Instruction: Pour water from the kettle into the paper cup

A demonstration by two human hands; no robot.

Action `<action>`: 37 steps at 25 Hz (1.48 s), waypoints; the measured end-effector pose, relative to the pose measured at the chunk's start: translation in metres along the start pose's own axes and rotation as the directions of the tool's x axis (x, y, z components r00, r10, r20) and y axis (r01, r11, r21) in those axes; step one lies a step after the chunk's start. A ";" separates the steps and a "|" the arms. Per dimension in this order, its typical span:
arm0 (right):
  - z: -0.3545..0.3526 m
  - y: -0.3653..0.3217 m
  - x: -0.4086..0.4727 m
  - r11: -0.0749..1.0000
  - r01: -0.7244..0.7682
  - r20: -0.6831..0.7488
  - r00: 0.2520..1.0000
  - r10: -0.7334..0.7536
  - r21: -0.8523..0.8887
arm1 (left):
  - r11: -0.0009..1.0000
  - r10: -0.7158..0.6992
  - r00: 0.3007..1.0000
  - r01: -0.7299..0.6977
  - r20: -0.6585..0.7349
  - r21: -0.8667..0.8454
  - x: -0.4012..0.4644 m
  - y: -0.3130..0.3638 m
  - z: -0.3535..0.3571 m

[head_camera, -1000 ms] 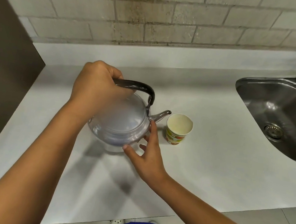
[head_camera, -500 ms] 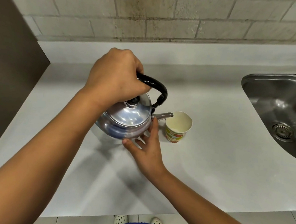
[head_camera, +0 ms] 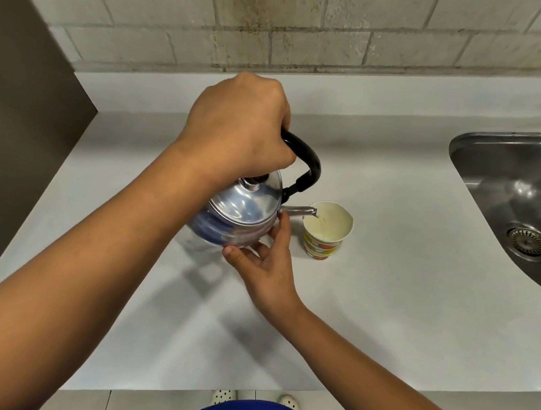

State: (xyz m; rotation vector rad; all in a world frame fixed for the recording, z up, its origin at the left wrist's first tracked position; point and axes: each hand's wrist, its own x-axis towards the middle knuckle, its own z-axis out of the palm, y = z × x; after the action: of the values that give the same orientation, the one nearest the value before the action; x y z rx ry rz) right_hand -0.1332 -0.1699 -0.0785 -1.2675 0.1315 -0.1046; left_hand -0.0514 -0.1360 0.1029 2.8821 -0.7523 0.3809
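Note:
A small shiny metal kettle (head_camera: 241, 213) with a black handle hangs tilted above the white counter. My left hand (head_camera: 236, 133) is closed around the handle from above. My right hand (head_camera: 265, 261) is spread under the kettle's lower right side, its fingertips touching the body just below the spout. The spout tip (head_camera: 311, 212) reaches over the near rim of a paper cup (head_camera: 326, 230). The cup has a pale inside and a green, yellow and red print outside, and it stands upright on the counter to the right of the kettle. A thin thread of water seems to fall from the spout.
The white counter (head_camera: 386, 300) runs to a stainless sink (head_camera: 523, 204) at the right, with its drain showing. A tiled wall stands behind. A dark panel (head_camera: 14, 118) borders the left side. The counter's front edge is near my body.
The kettle has been lifted a little and tipped further right, bringing the spout over the cup's rim. My right hand has stayed under the kettle's side. The cup has not moved.

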 end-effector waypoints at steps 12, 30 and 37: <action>0.003 -0.002 0.001 0.998 0.015 0.007 1.000 -0.015 0.058 | 0.995 0.046 0.998 -0.049 0.044 0.089 0.005 0.010 0.003; 0.005 -0.006 0.004 0.993 0.022 0.019 1.000 -0.024 0.116 | 0.994 0.050 0.995 -0.058 0.082 0.096 0.009 0.012 -0.001; 0.006 -0.009 0.005 0.991 0.030 0.027 0.999 -0.034 0.134 | 0.994 0.051 0.994 -0.060 0.094 0.095 0.011 0.012 -0.001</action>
State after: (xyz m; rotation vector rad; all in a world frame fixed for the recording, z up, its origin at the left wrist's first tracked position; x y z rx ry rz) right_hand -0.1274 -0.1676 -0.0684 -1.1375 0.0781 -0.1203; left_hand -0.0485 -0.1516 0.1077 2.9928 -0.8530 0.3016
